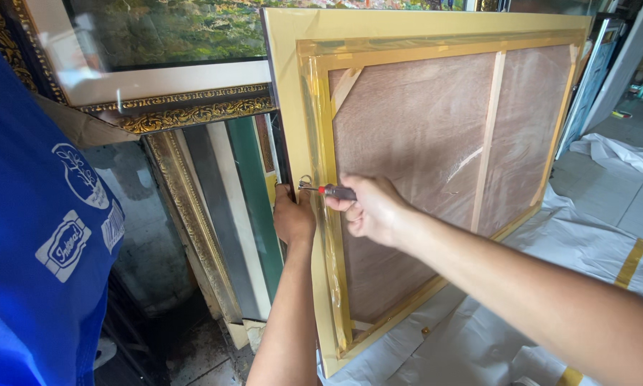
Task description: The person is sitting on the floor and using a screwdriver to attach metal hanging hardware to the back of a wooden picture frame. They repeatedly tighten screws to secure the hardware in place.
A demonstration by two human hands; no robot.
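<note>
A large gold picture frame [289, 86] stands upright with its brown plywood back [414, 129] facing me, wrapped in clear film. My left hand [293, 214] grips the frame's left edge. My right hand [371, 207] is shut on a small screwdriver [332, 191] with a red and dark handle, its tip against a small metal ring hanger [305, 183] on the frame's left rail. A pale wooden crossbar [487, 136] runs down the back panel.
A person in a blue shirt [35, 236] stands at the left. Ornate gilded frames [185, 114] and upright frame mouldings [221, 214] lean behind. White plastic sheeting [586, 236] with yellow tape strips covers the floor at right.
</note>
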